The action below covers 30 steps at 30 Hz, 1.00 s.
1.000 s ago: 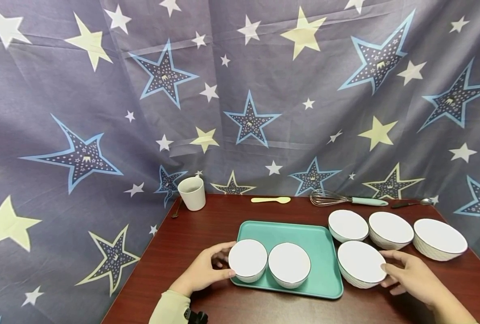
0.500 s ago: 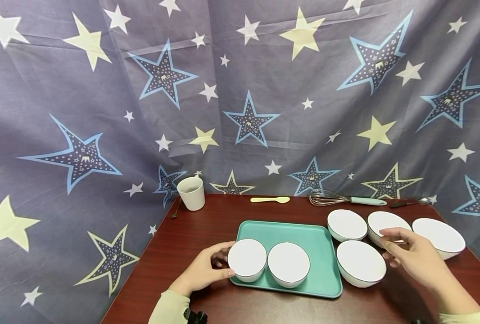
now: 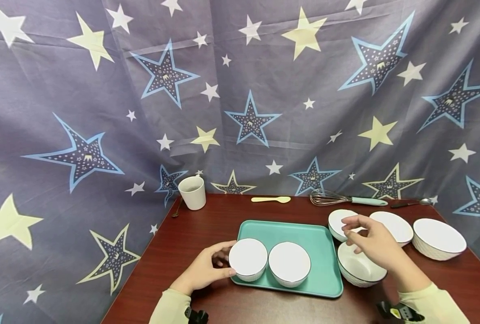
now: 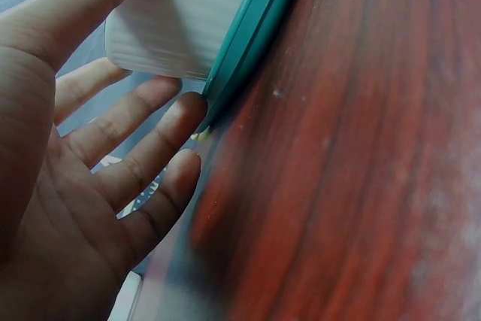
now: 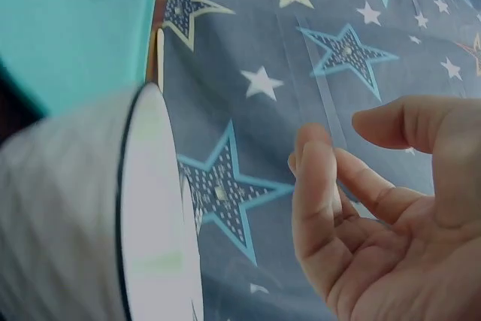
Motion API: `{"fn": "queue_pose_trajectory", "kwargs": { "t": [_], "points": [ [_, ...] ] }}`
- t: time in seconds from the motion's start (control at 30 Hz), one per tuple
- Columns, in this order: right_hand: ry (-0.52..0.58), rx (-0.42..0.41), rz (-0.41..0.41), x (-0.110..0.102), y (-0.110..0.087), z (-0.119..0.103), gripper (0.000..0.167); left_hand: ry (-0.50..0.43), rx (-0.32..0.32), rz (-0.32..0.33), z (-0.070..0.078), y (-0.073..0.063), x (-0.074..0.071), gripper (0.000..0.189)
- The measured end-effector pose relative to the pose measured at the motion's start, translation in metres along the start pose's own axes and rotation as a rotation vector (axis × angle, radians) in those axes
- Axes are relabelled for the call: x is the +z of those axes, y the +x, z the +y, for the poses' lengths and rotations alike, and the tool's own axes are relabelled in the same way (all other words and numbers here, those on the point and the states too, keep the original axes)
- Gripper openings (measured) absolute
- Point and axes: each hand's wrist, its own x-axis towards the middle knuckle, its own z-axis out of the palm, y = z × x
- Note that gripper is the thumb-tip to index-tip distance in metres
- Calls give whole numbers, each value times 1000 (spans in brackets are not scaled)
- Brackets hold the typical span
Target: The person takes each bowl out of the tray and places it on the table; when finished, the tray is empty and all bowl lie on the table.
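Observation:
Two white bowls stand side by side on the front left of a teal tray. My left hand is at the left bowl, with thumb and index fingertips at its side. The left wrist view shows my fingers loosely spread, their tips close to the bowl wall and the tray's edge. Holding nothing, my right hand hovers with loosely bent fingers over a textured white bowl just right of the tray. It partly covers a rear bowl. In the right wrist view, that hand is apart from the nearby bowl.
Two more white bowls, a middle one and a right one, stand at the right. Along the back lie a yellow spoon, a whisk and a dark-handled spoon. A white mug stands at the back left.
My right hand has left the right side of the front bowl, risen, and moved left over the bowls. My left hand has stayed beside the left bowl on the tray.

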Motion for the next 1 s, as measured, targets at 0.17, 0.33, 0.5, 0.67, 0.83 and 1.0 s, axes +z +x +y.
{"fn": "queue_pose_trajectory", "kwargs": {
  "t": [0.17, 0.33, 0.5, 0.67, 0.83, 1.0],
  "points": [
    [69, 8, -32, 15, 8, -2, 32, 6, -2, -1, -1, -1, 0, 73],
    [120, 23, -80, 28, 13, -4, 33, 3, 3, 4, -2, -2, 0, 72],
    [171, 32, -119, 40, 16, -7, 33, 0, -11, 3, -2, -2, 0, 72],
    [217, 53, -122, 53, 18, -11, 31, -3, -13, 4, -2, 0, 0, 72],
    [223, 45, -127, 65, 18, -13, 31, -2, -2, 0, -2, 1, 0, 73],
    [220, 46, -129, 73, 18, -11, 27, 2, 3, 1, -3, 1, 0, 72]
  ]
}}
